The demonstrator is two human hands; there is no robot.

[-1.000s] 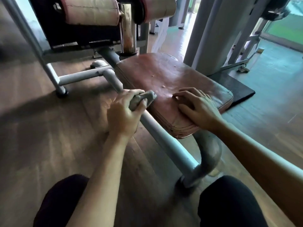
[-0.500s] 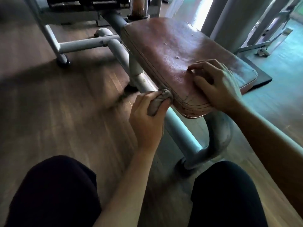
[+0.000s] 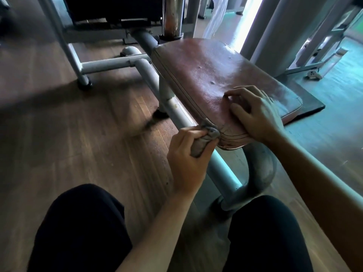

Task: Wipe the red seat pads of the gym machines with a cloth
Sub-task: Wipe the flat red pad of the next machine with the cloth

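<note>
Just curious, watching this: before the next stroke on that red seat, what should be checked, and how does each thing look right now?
1. Grip: the left hand holds the cloth, ok.
2. Contact: cloth touches the red seat pad at its near corner, ok.
3. Bracing: the right hand rests on the pad's near end, ok.
4. Pad top: small specks show mid-pad, not ok.
5. Cloth cleanliness: cannot tell.

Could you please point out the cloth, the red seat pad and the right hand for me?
cloth (image 3: 207,134): head view, its bunched middle.
red seat pad (image 3: 196,75): head view, bare top surface.
right hand (image 3: 257,114): head view, back of the hand.
</note>
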